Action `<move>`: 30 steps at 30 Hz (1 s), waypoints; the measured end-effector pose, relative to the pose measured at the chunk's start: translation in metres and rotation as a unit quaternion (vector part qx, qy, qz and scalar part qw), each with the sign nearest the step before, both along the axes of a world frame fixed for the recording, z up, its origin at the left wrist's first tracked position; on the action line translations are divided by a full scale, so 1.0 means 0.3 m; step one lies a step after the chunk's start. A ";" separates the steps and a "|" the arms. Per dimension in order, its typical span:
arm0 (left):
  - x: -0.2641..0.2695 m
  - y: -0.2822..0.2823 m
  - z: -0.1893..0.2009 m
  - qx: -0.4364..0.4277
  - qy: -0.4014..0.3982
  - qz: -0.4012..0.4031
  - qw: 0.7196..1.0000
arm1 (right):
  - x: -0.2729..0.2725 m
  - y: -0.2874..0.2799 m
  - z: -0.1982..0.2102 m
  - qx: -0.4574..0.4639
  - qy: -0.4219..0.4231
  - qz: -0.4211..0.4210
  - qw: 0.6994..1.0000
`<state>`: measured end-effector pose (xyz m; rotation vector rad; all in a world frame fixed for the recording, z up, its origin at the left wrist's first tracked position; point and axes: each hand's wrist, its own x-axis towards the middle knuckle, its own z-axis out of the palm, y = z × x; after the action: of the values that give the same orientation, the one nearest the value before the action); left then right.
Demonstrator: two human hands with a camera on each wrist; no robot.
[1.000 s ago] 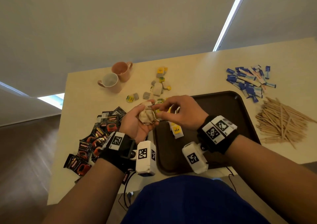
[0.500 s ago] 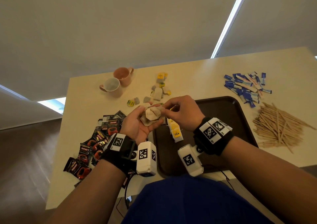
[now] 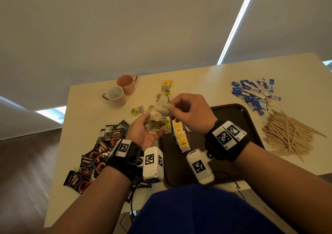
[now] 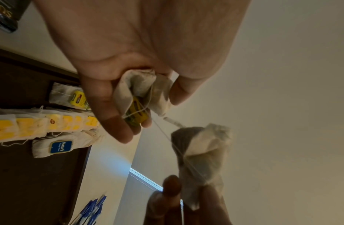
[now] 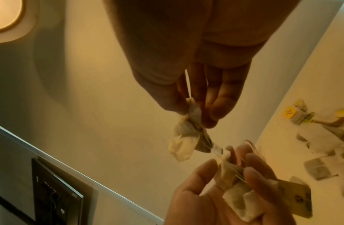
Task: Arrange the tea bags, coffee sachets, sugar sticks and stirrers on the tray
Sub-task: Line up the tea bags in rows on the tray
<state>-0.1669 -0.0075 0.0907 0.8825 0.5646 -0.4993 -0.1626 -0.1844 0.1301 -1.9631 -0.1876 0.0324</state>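
My left hand (image 3: 149,131) cups a tangled bunch of tea bags (image 3: 155,124) with a yellow tag (image 4: 137,111), fingers curled round it. My right hand (image 3: 188,108) pinches one pale tea bag (image 5: 186,134) and lifts it off the bunch; its string (image 4: 178,149) runs taut back to the bunch. Both hands hover over the far-left corner of the dark brown tray (image 3: 231,115). A row of yellow-tagged tea bags (image 3: 180,136) lies on the tray's left side. Loose tea bags (image 3: 166,88) lie beyond the hands.
Black and red coffee sachets (image 3: 100,149) are heaped left of the tray. Blue and white sugar sticks (image 3: 255,94) and wooden stirrers (image 3: 289,133) lie to its right. Two pink mugs (image 3: 120,92) stand at the far left of the table (image 3: 206,75).
The right hand has pulled one tea bag up and away from the bunch in the left hand, drawing its string taut. Both hands stay over the tray's far-left corner.
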 end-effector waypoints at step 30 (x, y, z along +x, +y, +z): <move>-0.018 -0.008 0.005 0.030 -0.083 -0.129 0.988 | 0.054 -0.031 0.127 0.123 -0.023 -0.034 0.992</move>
<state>-0.1724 -0.0099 0.0923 1.0508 0.3141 -0.6389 -0.1464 -0.1937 0.1683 -1.7242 -0.1472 -0.0775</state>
